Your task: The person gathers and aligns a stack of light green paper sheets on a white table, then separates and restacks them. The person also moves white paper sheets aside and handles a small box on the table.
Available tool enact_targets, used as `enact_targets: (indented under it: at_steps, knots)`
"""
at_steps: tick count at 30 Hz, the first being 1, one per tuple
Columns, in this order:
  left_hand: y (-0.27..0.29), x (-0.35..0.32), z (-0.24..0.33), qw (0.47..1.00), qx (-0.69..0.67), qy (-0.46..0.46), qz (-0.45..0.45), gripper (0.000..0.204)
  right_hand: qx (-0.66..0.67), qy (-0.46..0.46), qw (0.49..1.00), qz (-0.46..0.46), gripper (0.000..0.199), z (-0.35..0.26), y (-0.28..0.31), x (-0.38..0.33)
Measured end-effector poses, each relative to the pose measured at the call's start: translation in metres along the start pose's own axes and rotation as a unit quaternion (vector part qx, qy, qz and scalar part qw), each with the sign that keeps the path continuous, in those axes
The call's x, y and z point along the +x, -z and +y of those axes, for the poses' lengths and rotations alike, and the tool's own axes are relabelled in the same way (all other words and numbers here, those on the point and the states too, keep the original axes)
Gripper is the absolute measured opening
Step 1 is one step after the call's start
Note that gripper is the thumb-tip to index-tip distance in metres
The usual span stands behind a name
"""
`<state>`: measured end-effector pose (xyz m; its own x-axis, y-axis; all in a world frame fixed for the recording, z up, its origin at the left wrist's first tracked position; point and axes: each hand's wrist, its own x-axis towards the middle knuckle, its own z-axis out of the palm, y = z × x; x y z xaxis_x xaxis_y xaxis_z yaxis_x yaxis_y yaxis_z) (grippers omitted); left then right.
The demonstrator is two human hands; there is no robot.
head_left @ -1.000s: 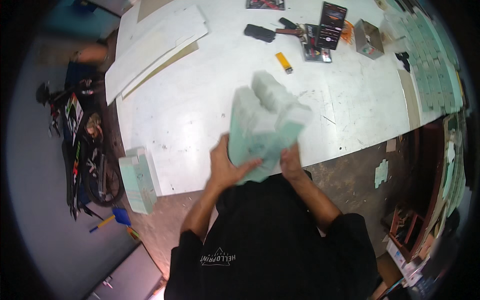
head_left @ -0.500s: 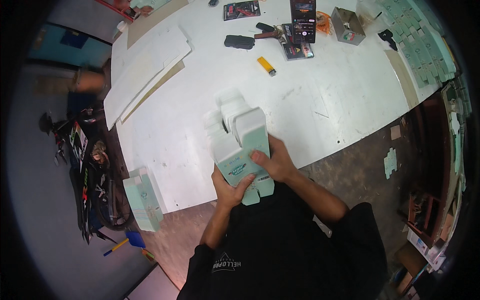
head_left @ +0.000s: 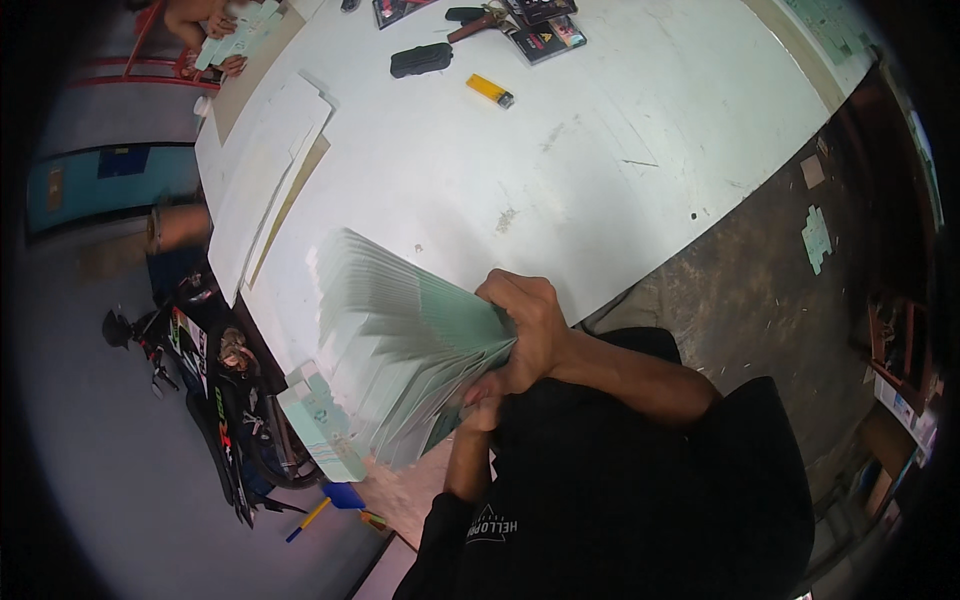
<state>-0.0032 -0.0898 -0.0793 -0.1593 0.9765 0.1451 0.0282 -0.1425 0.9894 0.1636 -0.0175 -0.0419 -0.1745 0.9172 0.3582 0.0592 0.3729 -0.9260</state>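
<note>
A thick stack of pale green die-cut cardboard box blanks (head_left: 400, 340) is fanned out in front of me, its loose ends spread to the left over the white table (head_left: 600, 210). My right hand (head_left: 530, 325) is closed round the pinched right end of the stack. My left hand (head_left: 482, 405) grips the same end from below, its fingers partly hidden behind the sheets. Past the fan's lower left side, a second stack of green box blanks (head_left: 322, 418) sits at the table's near left edge.
Large white sheets (head_left: 275, 180) lie on the table's left side. Farther back are a yellow lighter (head_left: 490, 91), a black case (head_left: 420, 60) and packaged items (head_left: 547, 40). Another person's hands (head_left: 222, 25) hold a green blank at the far left. A motorbike (head_left: 225, 400) stands left of the table.
The stack, earlier upright and squared between both hands, is now tilted left and fanned open. My right hand has turned over its end. The view has shifted, and the phone is out of sight.
</note>
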Motion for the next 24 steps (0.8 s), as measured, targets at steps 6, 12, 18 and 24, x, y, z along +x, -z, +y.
enact_targets:
  at_steps: [6,12,18,24]
  knots:
    - [0.023,0.013,0.015,0.995,-0.095,0.003,-0.010,0.056,0.053,0.028,0.997,0.039,0.108,-0.049,0.020,0.023]
    - [0.036,0.005,0.017,0.982,-0.187,-0.014,-0.021,0.051,0.129,0.019,0.989,0.067,0.095,-0.041,0.017,0.026]
    - [0.038,0.007,0.018,0.969,-0.244,-0.008,-0.032,0.047,0.118,-0.023,0.993,-0.001,0.099,-0.041,0.025,0.042]
    - [0.054,0.031,0.017,0.922,-0.374,0.030,-0.090,0.043,0.272,-0.015,0.962,0.031,0.140,-0.016,0.064,0.027]
